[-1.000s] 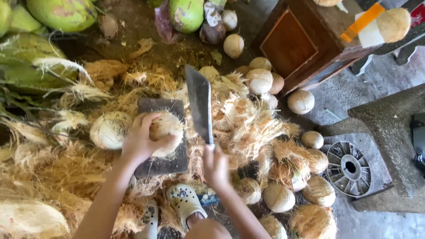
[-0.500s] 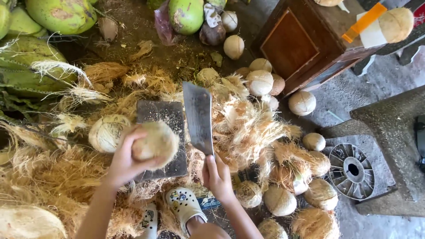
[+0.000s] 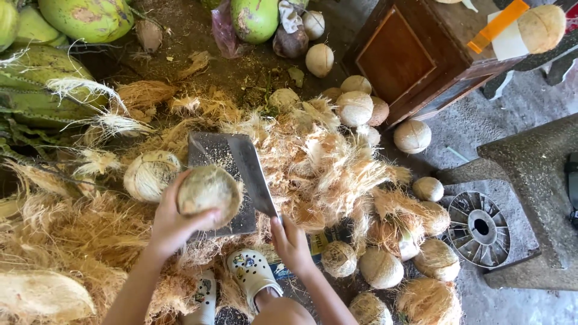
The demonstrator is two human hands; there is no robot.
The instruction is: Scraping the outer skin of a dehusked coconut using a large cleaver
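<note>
Firmly wrapped: left fingers (image 3: 180, 207) around coconut (image 3: 209, 191).

Bare forearms, no sleeves; white perforated clogs (image 3: 253, 271) with charms.

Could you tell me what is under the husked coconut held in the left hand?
Beneath the husked coconut lies a dark chopping block, with the cleaver blade beside it. The block's middle is covered by the coconut.

Dirt ground (image 3: 241, 72) under husk litter; wooden cabinet (image 3: 415, 54); grey concrete floor (image 3: 481, 120).
</note>
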